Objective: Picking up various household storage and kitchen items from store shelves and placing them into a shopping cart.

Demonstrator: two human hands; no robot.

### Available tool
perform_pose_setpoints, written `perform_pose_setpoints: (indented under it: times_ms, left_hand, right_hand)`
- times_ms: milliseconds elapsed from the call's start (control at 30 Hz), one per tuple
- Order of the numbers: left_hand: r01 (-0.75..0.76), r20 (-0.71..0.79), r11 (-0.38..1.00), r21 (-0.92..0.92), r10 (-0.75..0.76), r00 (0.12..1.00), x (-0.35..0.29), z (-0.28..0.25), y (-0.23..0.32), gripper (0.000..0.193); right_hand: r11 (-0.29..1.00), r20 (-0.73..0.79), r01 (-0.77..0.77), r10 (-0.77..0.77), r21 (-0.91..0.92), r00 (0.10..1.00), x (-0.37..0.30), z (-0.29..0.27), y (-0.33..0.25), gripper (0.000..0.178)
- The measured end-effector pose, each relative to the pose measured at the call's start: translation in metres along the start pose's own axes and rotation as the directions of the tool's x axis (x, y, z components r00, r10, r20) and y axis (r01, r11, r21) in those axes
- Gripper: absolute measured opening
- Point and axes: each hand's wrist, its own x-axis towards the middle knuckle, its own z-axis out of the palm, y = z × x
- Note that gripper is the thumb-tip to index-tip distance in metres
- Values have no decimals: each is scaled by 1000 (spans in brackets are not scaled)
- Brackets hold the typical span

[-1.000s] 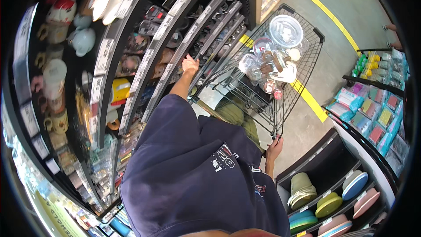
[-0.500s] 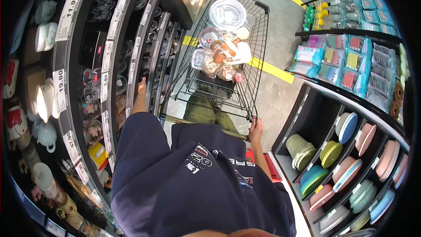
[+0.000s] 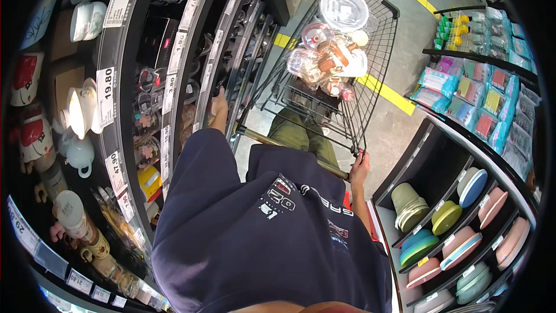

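My right hand [image 3: 359, 166] is closed around the right end of the handle of a black wire shopping cart [image 3: 379, 52]. My left hand [image 3: 218, 108] reaches to the shelf rack on the left, by the edge of a shelf with a clear price strip [image 3: 209, 75]. Its fingers are partly hidden, and a small dark thing shows at their tips. Inside the cart are a round clear lidded container [image 3: 344, 8], a smaller round clear container with a red mark [image 3: 316, 35], and several clear-wrapped items, some with brown parts [image 3: 336, 55].
Cups and a pale blue teapot [image 3: 80, 153] stand on the left shelves. At right, a black rack holds stacked bowls [image 3: 420, 246] and beige cups [image 3: 409, 200]. Beyond it is a display of teal packets [image 3: 440, 78]. Yellow tape [image 3: 388, 93] crosses the floor. Another person's legs show at top right.
The whole view has shifted, so the cart and shelves now appear farther right. My right hand stays on the cart handle, and my left hand stays at the shelves.
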Motion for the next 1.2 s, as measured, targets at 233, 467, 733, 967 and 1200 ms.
perform_pose_setpoints:
  times_ms: [233, 467, 733, 967, 1200]
  left_hand:
    - [81, -75, 997, -19, -82, 994, -7, 1, -7, 70]
    - [-147, -295, 982, -121, 106, 950, -34, 3, -8, 62]
    - [-135, -231, 955, -264, 73, 970, -53, 8, -16, 58]
    - [-190, -18, 909, -370, 197, 980, -79, -30, 12, 50]
    - [-379, -97, 822, -425, 375, 922, -90, -22, 57, 49]
  right_hand:
    - [995, 49, -83, 81, 49, 996, 1, -5, -12, 19]
    - [999, -6, 24, -24, 34, 1000, 3, -2, 20, 19]
    - [999, 58, 37, -39, 35, 998, 9, -17, 12, 15]
    - [980, -40, 198, -197, 35, 980, 10, -18, 11, 17]
    - [986, 30, 159, -161, 59, 986, 5, -22, 11, 15]
